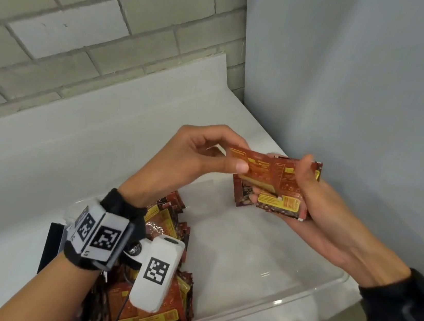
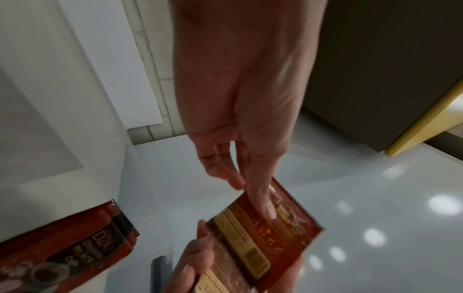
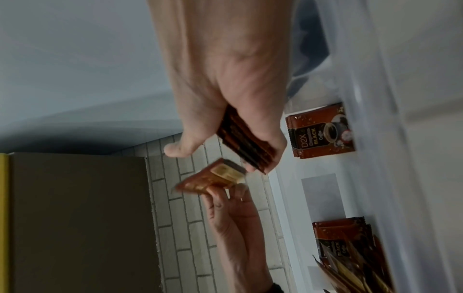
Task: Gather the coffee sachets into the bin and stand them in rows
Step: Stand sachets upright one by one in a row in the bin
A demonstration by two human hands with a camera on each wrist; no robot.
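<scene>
The left hand (image 1: 195, 155) is pinching one sachet (image 1: 260, 170) by its left end, thumb on top, its long axis running straight toward the right hand (image 1: 316, 201), which is gripping a stack of sachets (image 1: 278, 204) above the clear bin (image 1: 259, 261), touching it.

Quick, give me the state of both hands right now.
Left hand: pinching one coffee sachet by its end.
Right hand: gripping a stack of sachets, above the bin.
</scene>
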